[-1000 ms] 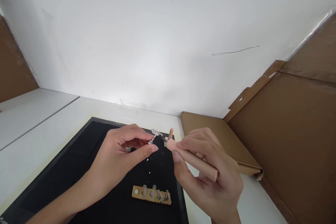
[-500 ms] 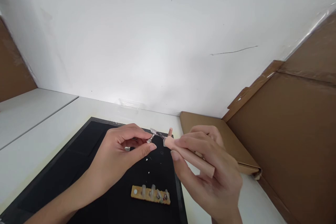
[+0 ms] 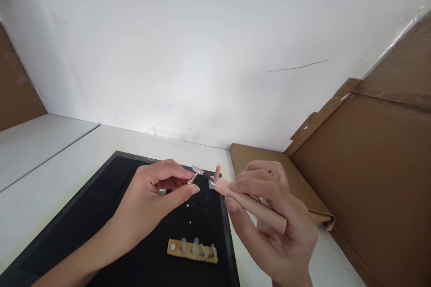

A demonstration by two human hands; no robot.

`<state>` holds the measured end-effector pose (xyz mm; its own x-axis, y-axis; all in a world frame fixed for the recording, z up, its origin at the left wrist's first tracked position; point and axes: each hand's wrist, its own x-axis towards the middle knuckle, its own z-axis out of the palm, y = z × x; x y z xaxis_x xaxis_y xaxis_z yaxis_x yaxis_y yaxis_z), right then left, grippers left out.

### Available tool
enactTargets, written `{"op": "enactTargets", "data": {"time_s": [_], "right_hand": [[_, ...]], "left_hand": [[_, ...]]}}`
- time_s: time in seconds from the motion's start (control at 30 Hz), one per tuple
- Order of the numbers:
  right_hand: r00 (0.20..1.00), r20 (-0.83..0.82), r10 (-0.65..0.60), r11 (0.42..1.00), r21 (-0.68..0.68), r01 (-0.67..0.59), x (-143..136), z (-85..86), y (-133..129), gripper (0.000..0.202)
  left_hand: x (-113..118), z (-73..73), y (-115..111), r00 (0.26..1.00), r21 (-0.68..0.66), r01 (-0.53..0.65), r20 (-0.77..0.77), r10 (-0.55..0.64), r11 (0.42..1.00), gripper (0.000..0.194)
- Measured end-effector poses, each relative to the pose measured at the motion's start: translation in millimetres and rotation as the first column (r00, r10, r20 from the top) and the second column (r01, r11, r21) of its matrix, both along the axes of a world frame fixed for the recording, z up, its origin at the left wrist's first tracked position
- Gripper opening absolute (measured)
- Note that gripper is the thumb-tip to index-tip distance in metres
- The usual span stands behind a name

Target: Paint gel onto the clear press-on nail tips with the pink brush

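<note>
Left grip (image 3: 151, 195), silver piece (image 3: 191, 180); right grip (image 3: 278, 219), pink-handled brush (image 3: 252, 204)

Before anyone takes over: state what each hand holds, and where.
Left hand: small metallic piece, in a thumb-and-finger grip; held part unclear. Right hand: pink tool, by its handle.

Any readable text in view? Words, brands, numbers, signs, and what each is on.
No readable text.
Black mat, far edge: faint pale marks, too small to tell whether they are lettering.
Pink-handled brush: no lettering visible; the right hand covers part of it.
Flat cardboard box: none visible.
White wall: a thin dark line, not writing.
</note>
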<state>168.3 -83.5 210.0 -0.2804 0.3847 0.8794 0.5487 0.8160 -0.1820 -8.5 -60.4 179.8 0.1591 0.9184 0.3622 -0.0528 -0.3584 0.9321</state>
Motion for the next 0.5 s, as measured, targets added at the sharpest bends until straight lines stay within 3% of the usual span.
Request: {"op": "enactTargets", "data": {"time_s": [0.5], "right_hand": [[0.992, -0.126, 0.017, 0.997, -0.067, -0.025, 2.4, -0.7, -1.5, 0.026]], "left_hand": [[-0.9, 0.1, 1.6, 0.999, 0.007, 0.04, -0.015, -0.04, 0.999, 0.011]]}}
